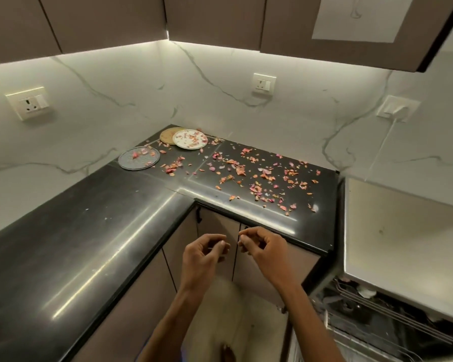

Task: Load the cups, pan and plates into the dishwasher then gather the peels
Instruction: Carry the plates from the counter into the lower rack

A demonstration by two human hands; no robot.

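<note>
Three plates lie in the far corner of the black countertop [89, 231]: a grey plate [139, 158], a white plate [190, 139] and a tan plate [168, 134] partly under the white one. Pink and orange peels [262, 176] are scattered over the counter and on the plates. My left hand [203, 253] and my right hand [259, 244] hover side by side below the counter's front edge, fingers loosely curled, holding nothing. The open dishwasher [377, 317] shows its wire rack at the lower right. No cups or pan are in view.
Marble walls carry three sockets, one [396, 108] with a white plug and cable. Dark upper cabinets [220, 19] hang overhead. Brown cabinet doors [220, 231] stand below the counter. A pale surface [403, 231] sits above the dishwasher on the right.
</note>
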